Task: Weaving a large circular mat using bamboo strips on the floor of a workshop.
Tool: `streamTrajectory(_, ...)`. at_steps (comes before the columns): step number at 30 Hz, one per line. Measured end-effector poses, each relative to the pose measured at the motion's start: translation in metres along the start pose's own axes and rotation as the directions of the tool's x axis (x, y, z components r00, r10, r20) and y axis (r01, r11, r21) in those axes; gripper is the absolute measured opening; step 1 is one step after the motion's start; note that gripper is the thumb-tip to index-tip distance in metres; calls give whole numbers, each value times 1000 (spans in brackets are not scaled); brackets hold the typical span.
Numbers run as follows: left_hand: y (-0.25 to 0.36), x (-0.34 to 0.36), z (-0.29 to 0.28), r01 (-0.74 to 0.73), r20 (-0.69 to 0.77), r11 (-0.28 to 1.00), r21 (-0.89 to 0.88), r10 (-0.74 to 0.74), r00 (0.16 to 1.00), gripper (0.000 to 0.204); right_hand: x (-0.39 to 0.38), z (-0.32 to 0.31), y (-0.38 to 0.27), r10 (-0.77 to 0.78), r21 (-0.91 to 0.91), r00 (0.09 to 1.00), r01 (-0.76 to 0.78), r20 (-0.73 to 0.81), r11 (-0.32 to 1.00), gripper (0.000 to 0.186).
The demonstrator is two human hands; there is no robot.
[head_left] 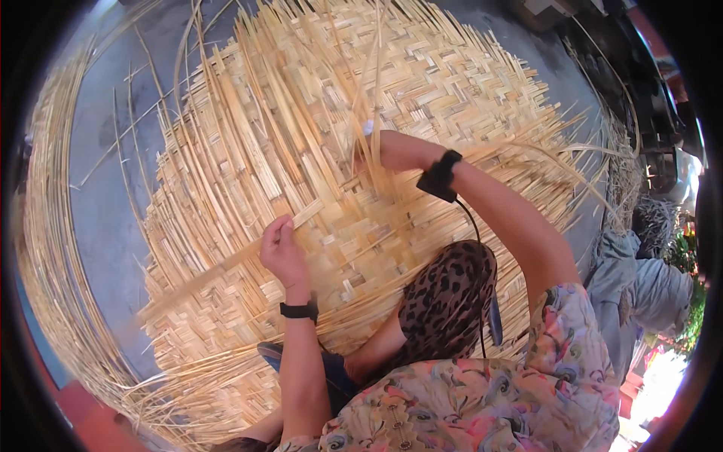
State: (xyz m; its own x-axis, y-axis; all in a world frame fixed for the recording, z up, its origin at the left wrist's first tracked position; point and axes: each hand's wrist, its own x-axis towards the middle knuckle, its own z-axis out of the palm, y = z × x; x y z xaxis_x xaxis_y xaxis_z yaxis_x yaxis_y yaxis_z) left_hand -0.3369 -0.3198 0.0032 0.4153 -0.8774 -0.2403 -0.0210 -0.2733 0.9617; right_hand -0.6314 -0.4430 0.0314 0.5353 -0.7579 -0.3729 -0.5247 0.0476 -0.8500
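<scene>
Hands weaving a bamboo mat on the floor

Left hand (282, 248) pinches a bamboo strip (203, 279) whose long axis runs toward 8 o'clock; right hand (388, 151), at 1 o'clock from it, grips upright strips (376, 83) over the woven mat (452, 83).

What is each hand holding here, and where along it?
Left hand pinches a flat bamboo strip mid-length. Right hand grips upright strips near their base.

Left hand (282, 248) pinching bamboo strip (226, 264), right hand (392, 151) on woven mat (422, 83)
</scene>
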Motion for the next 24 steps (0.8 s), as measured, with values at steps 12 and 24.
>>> streamTrajectory(12,-4,25,-10,212,126,977,-22,-207,970,9,-77,-37,17,126,-513,968,-224,-219,828,24)
streamTrajectory(24,21,34,-11,154,235,987,36,-158,959,8,-71,-25,34,33,-659,937,-270,-348,702,20)
